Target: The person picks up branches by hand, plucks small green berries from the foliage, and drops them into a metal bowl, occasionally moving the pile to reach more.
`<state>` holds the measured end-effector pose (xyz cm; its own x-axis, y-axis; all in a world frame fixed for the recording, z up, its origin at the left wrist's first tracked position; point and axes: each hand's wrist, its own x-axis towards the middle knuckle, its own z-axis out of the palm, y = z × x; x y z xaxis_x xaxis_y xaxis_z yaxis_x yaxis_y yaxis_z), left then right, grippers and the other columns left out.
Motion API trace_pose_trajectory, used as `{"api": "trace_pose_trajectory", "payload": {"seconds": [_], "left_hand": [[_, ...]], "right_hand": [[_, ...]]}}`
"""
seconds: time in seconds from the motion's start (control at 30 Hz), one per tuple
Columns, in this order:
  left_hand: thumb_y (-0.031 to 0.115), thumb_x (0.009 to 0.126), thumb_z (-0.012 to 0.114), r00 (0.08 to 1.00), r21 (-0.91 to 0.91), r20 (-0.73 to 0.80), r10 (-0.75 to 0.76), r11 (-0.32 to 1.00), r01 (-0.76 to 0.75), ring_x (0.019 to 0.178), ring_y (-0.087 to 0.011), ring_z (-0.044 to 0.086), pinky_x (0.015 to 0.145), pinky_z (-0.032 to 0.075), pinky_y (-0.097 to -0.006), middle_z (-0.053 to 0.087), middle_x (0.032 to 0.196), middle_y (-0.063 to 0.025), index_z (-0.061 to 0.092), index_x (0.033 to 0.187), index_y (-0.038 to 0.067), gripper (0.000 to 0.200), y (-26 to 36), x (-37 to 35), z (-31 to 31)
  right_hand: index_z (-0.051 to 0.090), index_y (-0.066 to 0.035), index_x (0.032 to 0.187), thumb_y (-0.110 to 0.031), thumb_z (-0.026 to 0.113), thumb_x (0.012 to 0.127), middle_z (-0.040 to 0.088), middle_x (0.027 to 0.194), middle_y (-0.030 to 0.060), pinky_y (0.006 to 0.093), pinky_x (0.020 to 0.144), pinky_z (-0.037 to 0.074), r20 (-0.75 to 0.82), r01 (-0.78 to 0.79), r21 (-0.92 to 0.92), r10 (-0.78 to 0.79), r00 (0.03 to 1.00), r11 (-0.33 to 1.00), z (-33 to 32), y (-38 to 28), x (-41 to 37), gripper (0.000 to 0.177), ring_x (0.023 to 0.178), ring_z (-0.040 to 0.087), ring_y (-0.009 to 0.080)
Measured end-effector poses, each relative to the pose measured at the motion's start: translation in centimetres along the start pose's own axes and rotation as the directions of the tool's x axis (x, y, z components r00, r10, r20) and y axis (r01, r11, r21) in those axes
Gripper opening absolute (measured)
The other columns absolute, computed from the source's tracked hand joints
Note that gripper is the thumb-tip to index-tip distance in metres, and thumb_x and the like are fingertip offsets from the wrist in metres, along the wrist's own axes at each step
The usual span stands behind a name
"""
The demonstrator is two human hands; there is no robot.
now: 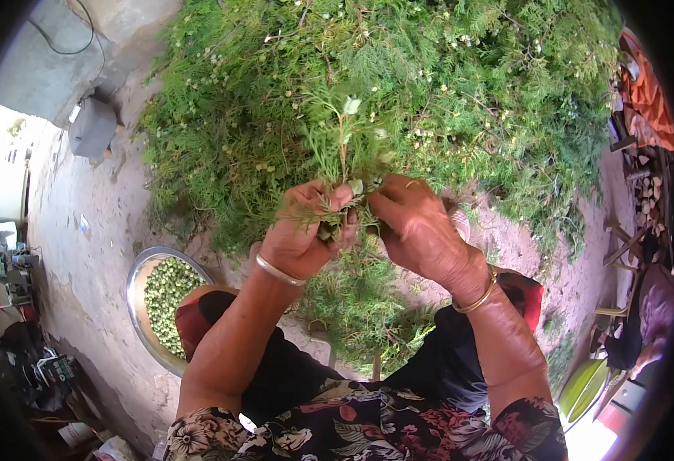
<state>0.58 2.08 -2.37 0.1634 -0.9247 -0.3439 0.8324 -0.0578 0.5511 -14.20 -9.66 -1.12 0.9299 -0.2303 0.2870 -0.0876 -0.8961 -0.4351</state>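
My left hand [306, 230] is closed around a leafy evergreen sprig [343, 142], which stands up from between thumb and fingers. Pale green cones [357, 187] show on it beside my left thumb. Right up against the sprig is my right hand [417, 227], its thumb and fingers pinched together; what lies between those fingertips is hidden. Just beyond both hands spreads a big heap of cut evergreen branches [383, 69] dotted with small pale cones. More green sprigs [352, 300] lie below the hands, between my knees.
A metal basin [132, 296] holding many picked green cones [169, 300] stands on the floor by my left knee. Farther left are a grey container [92, 127] and a machine [14, 265]. At the right are an orange cloth [648, 100], stacked wood [648, 200] and a green basin [582, 388].
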Motion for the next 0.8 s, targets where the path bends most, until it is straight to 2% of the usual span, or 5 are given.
{"api": "trace_pose_trajectory", "payload": {"seconds": [0.23, 0.37, 0.57, 0.77, 0.8], "left_hand": [[0.017, 0.087, 0.062, 0.967, -0.046, -0.248, 0.049, 0.997, -0.062, 0.060, -0.0128, 0.054, 0.050, 0.043, -0.0257, 0.058, 0.076, -0.0027, 0.058, 0.104, 0.008, 0.020, -0.2, -0.1, 0.3], [0.016, 0.087, 0.062, 1.000, -0.124, -0.012, 0.026, 0.992, -0.028, 0.074, -0.0145, 0.058, 0.062, 0.046, -0.0286, 0.061, 0.087, -0.0030, 0.057, 0.111, 0.010, 0.026, -1.9, 0.7, -1.6], [0.013, 0.084, 0.063, 0.997, -0.119, 0.072, 0.015, 0.993, -0.006, 0.082, -0.0191, 0.061, 0.066, 0.047, -0.0314, 0.063, 0.097, -0.0041, 0.057, 0.110, 0.008, 0.027, -2.2, 0.8, -2.5], [0.010, 0.082, 0.063, 1.000, -0.010, -0.010, 0.002, 1.000, -0.002, 0.079, -0.0208, 0.061, 0.062, 0.047, -0.0317, 0.062, 0.100, -0.0034, 0.058, 0.104, 0.006, 0.023, -2.3, 0.9, -2.9], [0.015, 0.086, 0.062, 0.954, 0.377, -0.055, 0.294, 0.891, -0.253, 0.069, -0.0168, 0.056, 0.055, 0.042, -0.0279, 0.059, 0.087, -0.0024, 0.058, 0.101, 0.008, 0.018, -2.5, 1.0, -3.7]], "right_hand": [[0.059, 0.010, 0.097, -0.009, 0.068, 0.076, 0.063, 0.092, 0.0225, 0.0407, 0.079, 0.049, 0.110, -0.307, 0.592, 0.303, 0.947, 0.745, -0.7, -1.5, 1.2, 0.029, 0.087, 0.061, 0.0343], [0.062, 0.008, 0.088, -0.007, 0.065, 0.082, 0.066, 0.077, 0.0146, 0.0337, 0.062, 0.053, 0.291, -0.458, 0.846, 0.484, 0.825, 0.273, -1.4, -2.1, 2.3, 0.017, 0.064, 0.063, 0.0175], [0.064, 0.006, 0.087, -0.001, 0.063, 0.081, 0.065, 0.072, 0.0080, 0.0279, 0.056, 0.051, 0.217, -0.301, 0.950, 0.510, 0.832, 0.087, 0.3, -1.5, 1.7, 0.009, 0.058, 0.059, 0.0122], [0.064, 0.005, 0.090, -0.001, 0.064, 0.079, 0.065, 0.074, 0.0057, 0.0244, 0.061, 0.048, 0.047, -0.332, 0.883, 0.641, 0.766, 0.332, -0.3, -1.0, 1.5, 0.012, 0.066, 0.056, 0.0071], [0.064, 0.005, 0.090, -0.001, 0.064, 0.079, 0.065, 0.074, 0.0057, 0.0244, 0.061, 0.048, 0.042, -0.330, 0.883, 0.644, 0.764, 0.333, -0.5, -0.8, 1.4, 0.012, 0.066, 0.056, 0.0071]]}}
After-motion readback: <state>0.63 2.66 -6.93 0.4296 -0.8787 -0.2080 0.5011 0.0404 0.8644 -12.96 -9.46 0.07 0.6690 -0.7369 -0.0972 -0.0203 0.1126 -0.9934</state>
